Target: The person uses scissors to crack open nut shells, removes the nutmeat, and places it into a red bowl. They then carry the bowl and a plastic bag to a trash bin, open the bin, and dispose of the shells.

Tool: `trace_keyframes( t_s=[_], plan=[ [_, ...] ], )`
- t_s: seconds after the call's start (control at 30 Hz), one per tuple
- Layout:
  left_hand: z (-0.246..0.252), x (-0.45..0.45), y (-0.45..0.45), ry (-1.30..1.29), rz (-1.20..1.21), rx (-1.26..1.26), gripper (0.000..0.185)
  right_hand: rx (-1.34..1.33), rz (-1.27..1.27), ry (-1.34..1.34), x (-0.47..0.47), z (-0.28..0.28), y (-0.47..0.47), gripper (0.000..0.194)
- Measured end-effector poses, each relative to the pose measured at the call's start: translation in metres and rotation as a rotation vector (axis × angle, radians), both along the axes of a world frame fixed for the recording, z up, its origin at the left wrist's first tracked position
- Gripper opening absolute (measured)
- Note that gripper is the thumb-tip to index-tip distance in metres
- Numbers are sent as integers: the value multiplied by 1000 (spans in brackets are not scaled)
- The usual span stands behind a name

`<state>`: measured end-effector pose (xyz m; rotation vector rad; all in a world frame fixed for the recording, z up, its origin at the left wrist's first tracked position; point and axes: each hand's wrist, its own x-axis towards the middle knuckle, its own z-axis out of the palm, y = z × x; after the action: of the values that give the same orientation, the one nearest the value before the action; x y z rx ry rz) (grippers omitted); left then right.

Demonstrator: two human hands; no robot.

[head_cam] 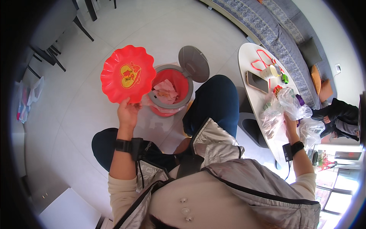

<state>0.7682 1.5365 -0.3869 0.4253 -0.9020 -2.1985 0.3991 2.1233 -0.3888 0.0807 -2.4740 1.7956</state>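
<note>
My left hand (129,110) grips the near edge of a red scalloped plastic tray (127,74), whose face bears a yellow printed emblem. Just right of the tray stands a red and grey trash bin (170,106) with its grey lid (194,63) raised and crumpled pink paper (166,92) inside. On the white table (246,55) at the right, my right hand (290,123) is among clear plastic bags (292,103); the bags partly cover its fingers, and whether they hold anything cannot be seen. A small red container of nuts (277,90) sits beside the bags.
A smartphone (256,82), a paper cup (269,72), a green tape measure (284,78) and a red strap (258,61) lie on the table. Beyond it runs a sofa (274,37). Another person in dark clothes (340,114) is at the far right. Chairs (54,31) stand upper left.
</note>
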Motion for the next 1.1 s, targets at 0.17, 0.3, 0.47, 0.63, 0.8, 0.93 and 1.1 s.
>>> trace_keyframes(
  t_s=[0.17,0.3,0.47,0.63,0.8,0.93,1.1],
  plan=[
    [4,10,-1,-29,57,3,21,234,98,228,-9,28,-6,66],
    [9,12,1,-8,3,-15,22,506,-27,925,37,102,-23,79],
    [18,26,3,-18,6,-17,24,1015,319,1056,89,165,-71,23],
    [16,45,-7,-43,-22,-11,24,1023,455,632,127,170,-85,21],
    [12,23,1,-54,24,8,20,957,556,759,117,197,-81,51],
    [46,-15,40,-58,2,-66,21,595,467,817,66,233,-54,36],
    [132,-80,138,-125,-168,-281,27,130,467,482,-25,267,3,20]
  ],
)
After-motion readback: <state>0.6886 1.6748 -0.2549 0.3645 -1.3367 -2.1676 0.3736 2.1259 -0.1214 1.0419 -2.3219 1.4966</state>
